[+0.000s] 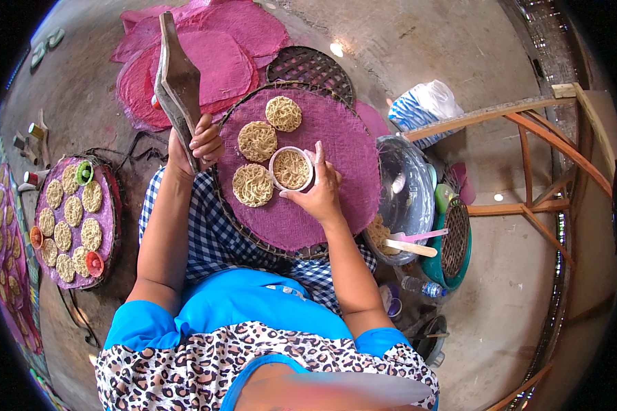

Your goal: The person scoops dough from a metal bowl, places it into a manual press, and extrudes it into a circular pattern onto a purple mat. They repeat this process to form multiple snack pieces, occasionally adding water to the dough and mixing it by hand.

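Note:
On my lap rests a round woven tray lined with purple cloth (308, 226). My right hand (321, 187) grips a round ring mould (272, 172) around a bed of pale strands (292, 168) on the cloth. Left of the mould lie noodle-like discs: one at the top (283, 113), one in the middle (257, 141), one below (252, 185). My left hand (198, 144) holds up a long angular wooden tool (181, 77), raised off the tray's left edge. Its exact kind I cannot tell.
At right stand a grey basin (414, 180) with dough-like mass (383, 234) and a wooden-handled utensil (411, 247), a teal basin (468, 257), a plastic bottle (424, 286) and a wooden frame (524, 208). Another disc-covered tray (77, 205) is at left; pink cloths (211, 61) lie ahead.

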A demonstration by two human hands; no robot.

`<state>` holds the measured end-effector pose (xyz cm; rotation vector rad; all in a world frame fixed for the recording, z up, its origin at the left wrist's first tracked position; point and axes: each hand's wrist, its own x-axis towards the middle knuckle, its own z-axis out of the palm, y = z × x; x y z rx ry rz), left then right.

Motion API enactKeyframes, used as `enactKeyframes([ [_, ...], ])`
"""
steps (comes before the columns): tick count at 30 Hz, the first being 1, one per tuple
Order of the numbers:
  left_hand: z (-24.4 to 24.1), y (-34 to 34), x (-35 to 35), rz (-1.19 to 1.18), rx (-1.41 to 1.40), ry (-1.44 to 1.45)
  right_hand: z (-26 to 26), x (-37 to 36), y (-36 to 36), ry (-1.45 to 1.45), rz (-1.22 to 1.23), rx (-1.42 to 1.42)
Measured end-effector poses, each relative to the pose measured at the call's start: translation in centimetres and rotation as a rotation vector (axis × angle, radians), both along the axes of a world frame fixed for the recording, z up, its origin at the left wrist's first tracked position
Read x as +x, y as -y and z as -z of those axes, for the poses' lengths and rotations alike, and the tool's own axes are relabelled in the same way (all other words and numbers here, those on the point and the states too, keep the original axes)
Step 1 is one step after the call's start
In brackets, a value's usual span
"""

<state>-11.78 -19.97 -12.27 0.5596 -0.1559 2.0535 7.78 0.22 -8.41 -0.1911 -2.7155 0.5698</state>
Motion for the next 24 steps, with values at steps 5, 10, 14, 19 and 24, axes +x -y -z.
enactKeyframes([
  [5,0.0,0.0,0.0,0.005,0.004,-0.017,0.5,0.0,-0.1,-0.067,0.045,-0.078],
  [10,0.2,0.0,-0.1,0.020,0.014,-0.007,0.7,0.1,-0.4,-0.115,0.023,-0.170],
  [14,0.5,0.2,-0.2,0.052,0.045,0.004,-0.4,2.5,-0.5,-0.118,0.042,-0.270],
  [19,0.4,0.1,-0.2,0.059,0.068,0.003,-1.4,7.0,2.5,0.034,0.034,-0.072],
  [24,-0.6,-0.4,1.1,0.188,-0.053,0.048,-0.1,7.3,4.1,-0.030,0.063,0.047],
])
